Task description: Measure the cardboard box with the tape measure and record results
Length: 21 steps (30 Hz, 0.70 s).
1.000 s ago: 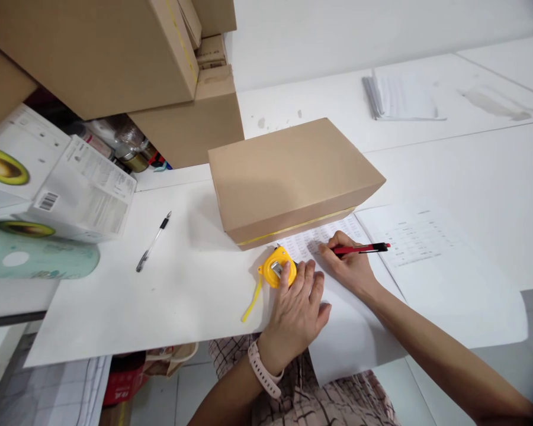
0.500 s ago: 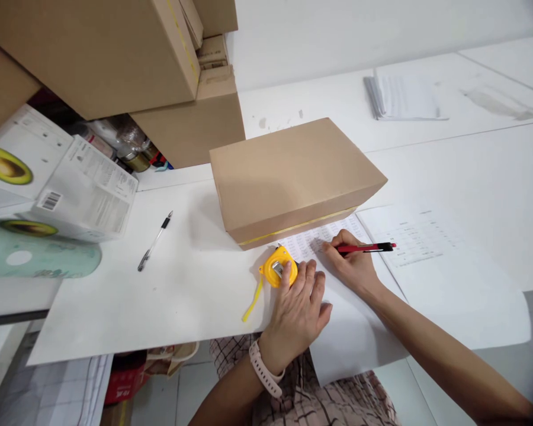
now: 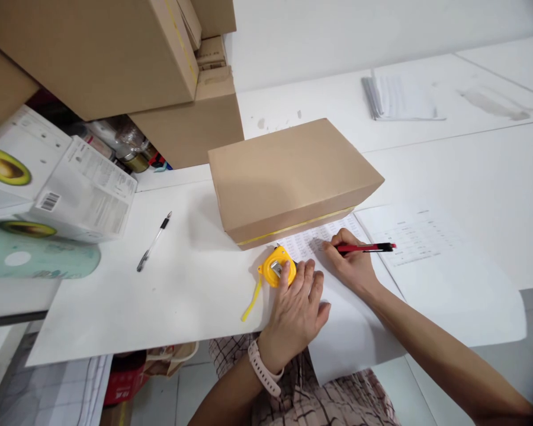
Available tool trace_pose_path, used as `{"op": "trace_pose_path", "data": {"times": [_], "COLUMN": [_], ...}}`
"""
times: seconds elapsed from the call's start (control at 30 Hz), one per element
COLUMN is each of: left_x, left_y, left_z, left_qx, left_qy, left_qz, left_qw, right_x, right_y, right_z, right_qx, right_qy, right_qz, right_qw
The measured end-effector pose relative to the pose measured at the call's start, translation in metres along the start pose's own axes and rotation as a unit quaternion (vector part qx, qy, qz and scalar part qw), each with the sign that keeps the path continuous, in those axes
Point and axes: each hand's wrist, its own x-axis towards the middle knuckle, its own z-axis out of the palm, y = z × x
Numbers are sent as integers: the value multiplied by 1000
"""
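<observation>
My left hand (image 3: 298, 307) lies flat on a printed sheet (image 3: 337, 319), fingers stretched, fingertips touching a yellow tape measure (image 3: 277, 269) with a yellow strap hanging off its left side. My right hand (image 3: 350, 265) grips a red pen (image 3: 365, 248), its tip down on the printed rows just in front of a closed brown cardboard box (image 3: 288, 174). The box stands on the white table (image 3: 182, 284) right behind both hands. A pale wristband sits on my left wrist.
A clear pen (image 3: 153, 241) lies left of the box. White product boxes with avocado pictures (image 3: 57, 183) and stacked cartons (image 3: 115, 53) fill the left. A second printed sheet (image 3: 421, 242) lies to the right; a paper stack (image 3: 402, 97) sits far back.
The right hand with the red pen has shifted very slightly along the printed rows. The left hand and tape measure have stayed put.
</observation>
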Motion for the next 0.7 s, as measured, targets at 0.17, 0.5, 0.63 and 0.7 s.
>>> {"op": "trace_pose_path", "data": {"times": [0.17,0.5,0.63,0.7], "left_x": [0,-2,-3,-4], "left_y": [-2,-13,-29,-36], "left_z": [1,-11,-9,-7], "left_qx": [-22,-86,-72,-76], "left_qy": [4,259,221,187], "left_qz": [0,-123,-230,-237], "left_qw": [1000,954,945,950], "right_x": [-7,-8,0,1], "right_y": [5,51,65,67], "right_z": [-20,-90,-90,-88], "right_qx": [-43,-472,-509,-499], "right_qy": [16,-22,-5,-2], "right_qz": [-26,-220,-221,-219], "right_qw": [999,853,832,838]}}
